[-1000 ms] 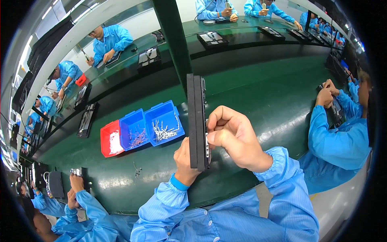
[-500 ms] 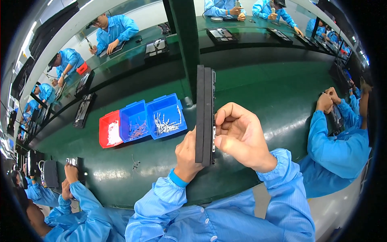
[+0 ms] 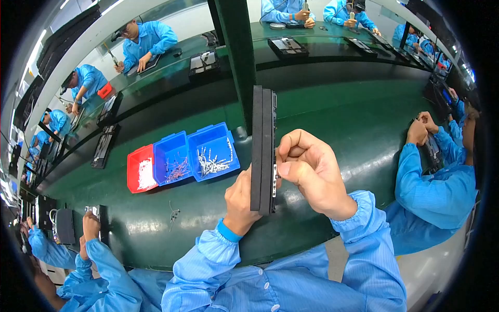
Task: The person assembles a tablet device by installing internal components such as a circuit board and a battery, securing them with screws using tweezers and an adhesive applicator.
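A thick black foam-layered tray stands on edge before me, seen almost edge-on, with electronic parts along its right face. My left hand grips it from the left near its lower end; most of those fingers are hidden behind it. My right hand is at the tray's right face, thumb and index finger pinched together against it beside a small silver strip. Whatever sits between these fingertips is too small to make out.
Left of the tray on the green table stand a red bin with white pieces, a blue bin with reddish wires and another blue bin with silver-white strips. Loose wires lie nearby. Co-workers sit at both sides; a green post rises ahead.
My right thumb has moved up slightly toward the index fingertip, and the fingers are closer together at the tray's face. The left hand keeps its hold.
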A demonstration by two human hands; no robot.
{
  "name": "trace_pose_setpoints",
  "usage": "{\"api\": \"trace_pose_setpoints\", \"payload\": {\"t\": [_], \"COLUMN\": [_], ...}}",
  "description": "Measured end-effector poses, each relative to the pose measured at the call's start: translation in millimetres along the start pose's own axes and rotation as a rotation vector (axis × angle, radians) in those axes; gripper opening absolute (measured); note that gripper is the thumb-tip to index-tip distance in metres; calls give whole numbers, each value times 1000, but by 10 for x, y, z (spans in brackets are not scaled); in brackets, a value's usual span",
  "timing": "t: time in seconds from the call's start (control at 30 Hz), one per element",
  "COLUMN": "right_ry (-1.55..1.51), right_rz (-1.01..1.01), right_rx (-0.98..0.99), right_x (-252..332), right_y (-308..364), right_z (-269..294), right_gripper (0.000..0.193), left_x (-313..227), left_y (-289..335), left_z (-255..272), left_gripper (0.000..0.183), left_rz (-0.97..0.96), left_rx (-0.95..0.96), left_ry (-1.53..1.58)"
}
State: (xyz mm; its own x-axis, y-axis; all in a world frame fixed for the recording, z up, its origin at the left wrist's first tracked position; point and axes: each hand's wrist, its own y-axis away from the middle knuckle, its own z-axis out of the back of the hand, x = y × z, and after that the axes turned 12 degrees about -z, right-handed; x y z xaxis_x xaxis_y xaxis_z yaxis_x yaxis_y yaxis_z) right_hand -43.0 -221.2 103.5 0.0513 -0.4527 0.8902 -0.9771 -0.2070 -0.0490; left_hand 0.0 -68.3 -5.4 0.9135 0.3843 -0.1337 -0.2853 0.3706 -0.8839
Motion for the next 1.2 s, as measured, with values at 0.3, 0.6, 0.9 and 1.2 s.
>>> {"api": "trace_pose_setpoints", "payload": {"t": [0.3,0.6,0.9,1.2], "right_ry": [80,76,84,149], "right_rz": [19,9,39,118], "right_rx": [-11,19,-3,62], "right_x": [60,23,1,-129], "right_y": [-2,-11,18,52], "right_z": [16,18,-55,-28], "right_gripper": [19,30,35,46], "left_x": [2,33,27,-3], "left_y": [-13,54,56,140], "left_z": [10,-8,40,-59], "left_gripper": [59,52,59,55], "left_rz": [23,37,69,291], "left_rx": [18,35,30,-4], "left_ry": [8,58,113,308]}}
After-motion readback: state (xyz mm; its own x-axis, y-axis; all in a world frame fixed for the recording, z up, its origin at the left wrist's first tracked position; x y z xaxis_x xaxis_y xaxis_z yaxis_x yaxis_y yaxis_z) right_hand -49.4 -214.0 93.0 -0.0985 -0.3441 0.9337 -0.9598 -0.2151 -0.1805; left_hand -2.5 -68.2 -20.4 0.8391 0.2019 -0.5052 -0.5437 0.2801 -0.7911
